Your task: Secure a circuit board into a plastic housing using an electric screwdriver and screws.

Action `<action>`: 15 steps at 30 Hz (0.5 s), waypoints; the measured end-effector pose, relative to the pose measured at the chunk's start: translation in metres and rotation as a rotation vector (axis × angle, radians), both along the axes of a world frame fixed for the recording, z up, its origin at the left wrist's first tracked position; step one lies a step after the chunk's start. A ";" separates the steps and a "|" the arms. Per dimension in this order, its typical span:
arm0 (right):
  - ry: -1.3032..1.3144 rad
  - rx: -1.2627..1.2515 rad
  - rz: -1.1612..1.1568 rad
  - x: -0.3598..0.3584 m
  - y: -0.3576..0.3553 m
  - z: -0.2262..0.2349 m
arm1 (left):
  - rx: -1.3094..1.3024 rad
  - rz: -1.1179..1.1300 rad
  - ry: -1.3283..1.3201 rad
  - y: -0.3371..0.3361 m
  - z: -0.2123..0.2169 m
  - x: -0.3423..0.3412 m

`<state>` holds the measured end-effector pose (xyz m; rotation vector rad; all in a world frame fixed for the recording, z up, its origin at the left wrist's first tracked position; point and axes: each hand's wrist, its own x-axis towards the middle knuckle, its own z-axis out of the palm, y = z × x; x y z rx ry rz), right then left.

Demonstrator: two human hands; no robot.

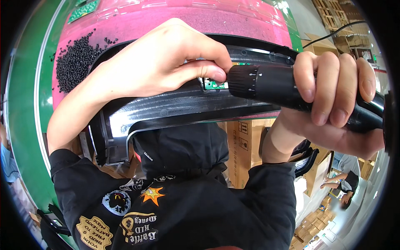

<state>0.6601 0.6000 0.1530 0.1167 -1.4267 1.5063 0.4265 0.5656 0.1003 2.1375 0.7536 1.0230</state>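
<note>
- Right hand (333,91): grip wrapped firmly around a black power screwdriver (271,83), held nose-left above a curved black plastic housing (166,106).
- Left hand (179,58): thumb and forefinger close together at the screwdriver's nose; whether this grip grasps anything cannot be told.
- Surroundings: housing lies on a pink-topped surface (225,26); a heap of small black pieces (75,64) sits left of it, a loose circuit board (83,11) beyond; a cardboard box (241,154) stands below.
- Obstructions: left hand and screwdriver cover most of the green circuit board (210,85) in the housing.
- Hidden: screwdriver tip behind fingertips; its rear end is unclear at the dark rim.
</note>
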 end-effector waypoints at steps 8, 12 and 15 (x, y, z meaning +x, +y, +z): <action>-0.176 0.078 0.170 -0.014 0.009 -0.010 | 0.081 0.335 0.040 0.003 0.003 -0.001; -0.214 -0.060 0.011 -0.023 -0.005 -0.019 | -0.014 0.317 0.078 -0.003 0.004 -0.001; -0.247 -0.131 -0.070 -0.029 -0.013 -0.018 | 0.061 0.310 0.050 -0.003 0.002 -0.001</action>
